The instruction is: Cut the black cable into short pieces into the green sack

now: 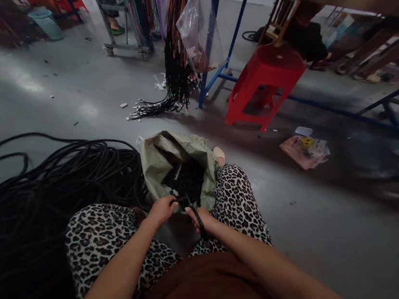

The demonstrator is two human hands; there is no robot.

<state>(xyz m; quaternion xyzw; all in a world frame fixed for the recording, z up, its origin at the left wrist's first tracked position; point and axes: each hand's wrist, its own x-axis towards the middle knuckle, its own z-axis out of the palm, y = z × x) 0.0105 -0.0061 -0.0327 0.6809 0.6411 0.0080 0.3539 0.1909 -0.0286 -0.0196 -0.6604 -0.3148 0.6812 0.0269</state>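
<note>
I sit on the floor with my knees apart in leopard-print trousers. Between them stands a greenish woven sack (162, 157), open at the top and filled with dark pieces. My left hand (161, 209) is closed around a thin black cable (184, 200) at the sack's near edge. My right hand (201, 217) grips the same cable, which runs back along my right wrist. Both hands sit close together just in front of the sack's mouth.
A large tangle of black cable (47, 174) covers the floor at my left. A red plastic stool (264, 82) stands under a blue-framed table (209, 44). Bundled wires (175, 69) hang down to the floor. A trolley (126, 38), a pale bin (47, 23) and a packet (304, 150) lie farther off.
</note>
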